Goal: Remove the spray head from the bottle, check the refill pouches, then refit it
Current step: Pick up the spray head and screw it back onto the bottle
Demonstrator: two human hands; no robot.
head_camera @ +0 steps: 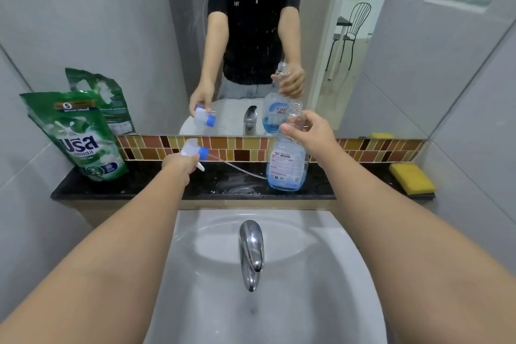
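Spray head [195, 152] is off the bottle [287, 165] right now, gripped in the left hand [181, 165] out to the left, its dip tube [243, 169] trailing back toward the bottle's base. Right hand [310, 131] is wrapped round the bottle's open neck; the bottle stands upright on the dark surface [156, 184] behind the sink [321, 274]. Green refill pouch [76, 135] leans on the wall at far left, yellow sponge [411, 177] far right.
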